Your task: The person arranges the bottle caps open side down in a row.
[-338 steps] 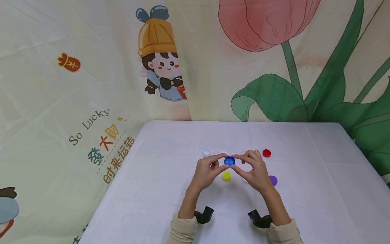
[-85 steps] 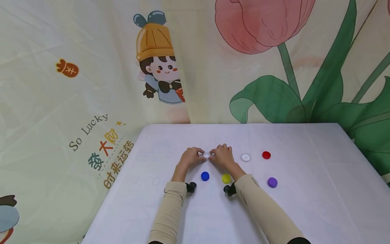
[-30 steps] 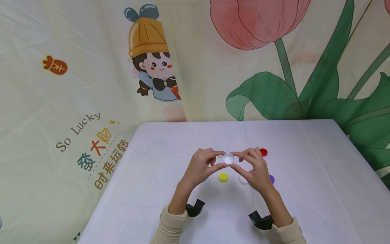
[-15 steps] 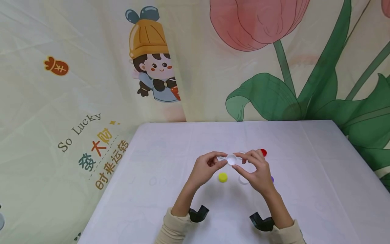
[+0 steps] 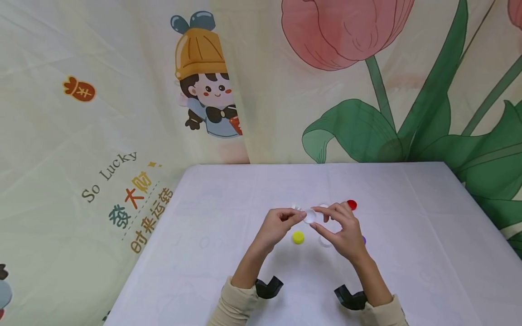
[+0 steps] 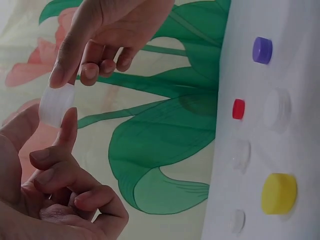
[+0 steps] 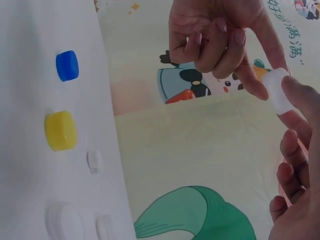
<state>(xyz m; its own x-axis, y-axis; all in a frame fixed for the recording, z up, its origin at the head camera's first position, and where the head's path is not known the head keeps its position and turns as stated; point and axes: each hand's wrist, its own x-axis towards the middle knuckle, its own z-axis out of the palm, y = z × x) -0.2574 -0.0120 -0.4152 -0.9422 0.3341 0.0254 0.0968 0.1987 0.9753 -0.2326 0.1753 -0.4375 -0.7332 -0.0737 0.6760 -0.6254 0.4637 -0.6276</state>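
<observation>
We hold a white cap [image 5: 309, 217] above the table [image 5: 236, 181], neither hand nearer. Our left hand [image 5: 281, 225] pinches it at nine o'clock, thumb and finger a little apart; our right hand [image 5: 341, 228] pinches wider, forefinger near one, thumb near five. It shows no long axis; its round face tilts toward us. A yellow cap [image 5: 298, 237] lies toward seven.
</observation>
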